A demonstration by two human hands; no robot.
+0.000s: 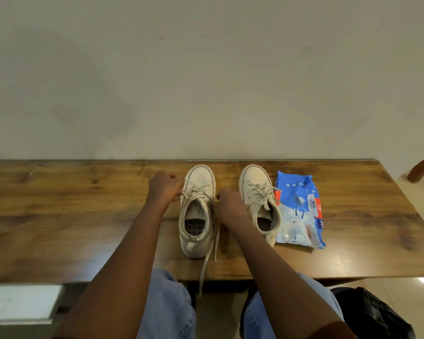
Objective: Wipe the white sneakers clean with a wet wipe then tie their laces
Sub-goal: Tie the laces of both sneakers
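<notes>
From my seat I see a long wooden table (71, 204), glossy, with dark grain and knots, set against a plain matt wall. The left hand (164, 185) sits at the left side of the left sneaker (197, 231), its fingers curled tight and pinching a lace strand where it leaves the eyelets. That sneaker is off-white, smooth on the toe cap, with a rounded rubber sole and a dotted insole showing in its opening; it stands upright, toe toward the wall. One flat cream lace (207, 263) runs down its right side and hangs over the table's front edge. The right hand (230, 204) lies between the two shoes, fingers curled, gripping a lace at the left sneaker's right side. The right sneaker (260, 187) stands just beside it, its laces loose. Touching that shoe's right side lies a crinkled blue plastic wet wipe pack (300, 206), flat and glossy. A black bag (377, 316) sits on the floor.
</notes>
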